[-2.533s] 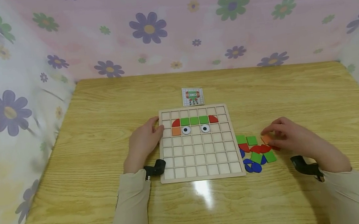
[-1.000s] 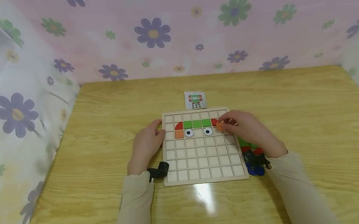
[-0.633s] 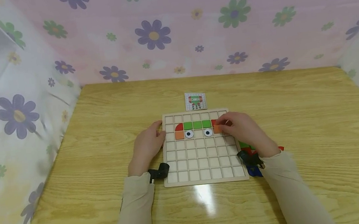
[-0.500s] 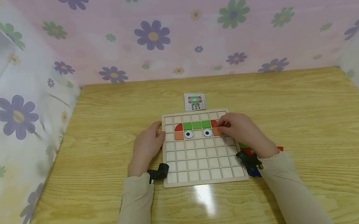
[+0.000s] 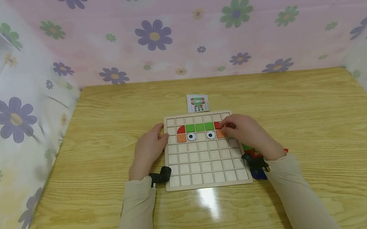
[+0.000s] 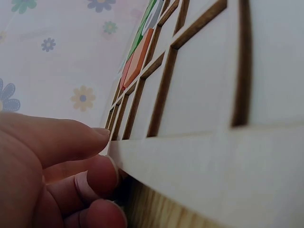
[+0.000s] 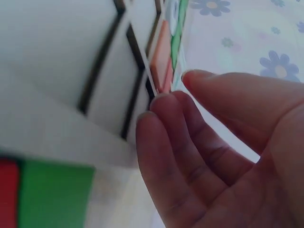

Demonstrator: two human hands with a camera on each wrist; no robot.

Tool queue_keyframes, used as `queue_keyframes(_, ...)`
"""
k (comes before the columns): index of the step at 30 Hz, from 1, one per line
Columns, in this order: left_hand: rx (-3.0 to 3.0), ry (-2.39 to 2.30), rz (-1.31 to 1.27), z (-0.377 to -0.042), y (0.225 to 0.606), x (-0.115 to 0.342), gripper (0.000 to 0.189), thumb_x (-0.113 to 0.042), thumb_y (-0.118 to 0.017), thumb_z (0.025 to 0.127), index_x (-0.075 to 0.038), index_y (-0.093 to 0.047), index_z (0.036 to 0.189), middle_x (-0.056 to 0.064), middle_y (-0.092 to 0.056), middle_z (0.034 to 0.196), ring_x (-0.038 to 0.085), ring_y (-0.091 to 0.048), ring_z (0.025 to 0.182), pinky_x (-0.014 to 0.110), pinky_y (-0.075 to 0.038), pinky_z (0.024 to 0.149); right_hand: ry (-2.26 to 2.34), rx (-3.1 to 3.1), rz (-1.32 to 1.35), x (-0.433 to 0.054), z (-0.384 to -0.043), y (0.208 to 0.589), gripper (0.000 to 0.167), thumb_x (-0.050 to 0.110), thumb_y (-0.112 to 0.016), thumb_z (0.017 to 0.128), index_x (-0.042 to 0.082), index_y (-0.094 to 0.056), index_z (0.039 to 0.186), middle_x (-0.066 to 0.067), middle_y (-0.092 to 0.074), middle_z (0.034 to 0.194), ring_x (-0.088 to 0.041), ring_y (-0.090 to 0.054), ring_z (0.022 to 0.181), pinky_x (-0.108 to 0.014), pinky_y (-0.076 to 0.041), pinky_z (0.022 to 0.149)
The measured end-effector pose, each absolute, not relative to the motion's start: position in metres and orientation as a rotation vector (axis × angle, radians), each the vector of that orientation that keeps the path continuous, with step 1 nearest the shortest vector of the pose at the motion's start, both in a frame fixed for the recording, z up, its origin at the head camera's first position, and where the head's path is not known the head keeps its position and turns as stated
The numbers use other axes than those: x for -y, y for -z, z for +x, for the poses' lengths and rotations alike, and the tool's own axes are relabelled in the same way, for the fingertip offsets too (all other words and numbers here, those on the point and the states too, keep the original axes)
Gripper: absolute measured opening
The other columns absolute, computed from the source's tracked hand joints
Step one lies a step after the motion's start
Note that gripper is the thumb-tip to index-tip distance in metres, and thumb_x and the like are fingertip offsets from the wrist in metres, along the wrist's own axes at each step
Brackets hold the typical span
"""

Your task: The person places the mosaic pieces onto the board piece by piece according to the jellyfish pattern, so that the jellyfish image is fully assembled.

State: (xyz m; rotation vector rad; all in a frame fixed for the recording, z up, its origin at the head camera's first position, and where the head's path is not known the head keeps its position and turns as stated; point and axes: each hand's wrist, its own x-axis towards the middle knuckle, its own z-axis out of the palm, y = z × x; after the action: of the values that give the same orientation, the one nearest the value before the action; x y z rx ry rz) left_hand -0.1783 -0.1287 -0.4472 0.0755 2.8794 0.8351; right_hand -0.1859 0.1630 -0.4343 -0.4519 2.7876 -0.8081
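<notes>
A wooden grid board [image 5: 195,158] lies flat, bearing two red quarter-round tiles, a row of green squares [image 5: 199,127] and two round eye tiles [image 5: 191,137]. An orange square tile [image 5: 181,138] sits in a cell at the left. Its twin, another orange tile [image 5: 220,134], lies in the cell right of the right eye, partly under my right hand [image 5: 247,132]. In the right wrist view my right thumb and fingers are apart with nothing between them, fingertips close to the tiles. My left hand [image 5: 148,148] rests against the board's left edge, fingers relaxed.
A small pattern card [image 5: 198,103] lies just behind the board. To the right, several loose tiles [image 5: 259,174] in green, red and blue lie partly hidden under my right wrist and its black camera mount [image 5: 253,161]. A flowered cloth hangs behind the table.
My right hand has brought an orange tile from the loose tiles to the cell right of the right eye, and its fingers have let go. The left hand has stayed at the board's edge.
</notes>
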Motion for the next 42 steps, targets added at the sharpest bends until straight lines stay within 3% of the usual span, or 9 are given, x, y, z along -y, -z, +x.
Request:
queue_keyframes(17,-2.875,-0.841,0.074,-0.178,0.446,0.129,0.044,-0.032,-0.048,0.090,-0.016,-0.045,0.131,-0.001,-0.050,0.064,0.016,-0.045,0.052,0.030,-0.033,0.048,0.842,-2.747,-0.395,-0.193,-0.177,0.415,0.027,0.029,-0.048,0.092,0.013,-0.061,0.109,-0.004,-0.059,0.103,-0.021,-0.051,0.089,-0.039,-0.042,0.076)
queue_keyframes(29,-2.865,-0.837,0.074,-0.180,0.446,0.129,0.046,-0.033,-0.048,0.089,-0.015,-0.045,0.131,-0.001,-0.051,0.063,0.016,-0.045,0.052,0.030,-0.034,0.049,0.732,-2.769,-0.473,-0.212,-0.154,0.427,0.026,0.032,-0.057,0.087,0.013,-0.062,0.103,0.003,-0.060,0.087,-0.014,-0.054,0.080,-0.037,-0.045,0.073)
queue_keyframes(42,-2.856,-0.829,0.071,-0.181,0.447,0.130,0.047,-0.035,-0.048,0.089,-0.015,-0.044,0.132,-0.002,-0.053,0.065,0.016,-0.047,0.055,0.030,-0.035,0.052,0.653,-2.666,-0.495,-0.225,-0.144,0.423,0.028,0.032,-0.066,0.079,0.015,-0.061,0.101,0.004,-0.054,0.090,-0.013,-0.050,0.078,-0.032,-0.043,0.067)
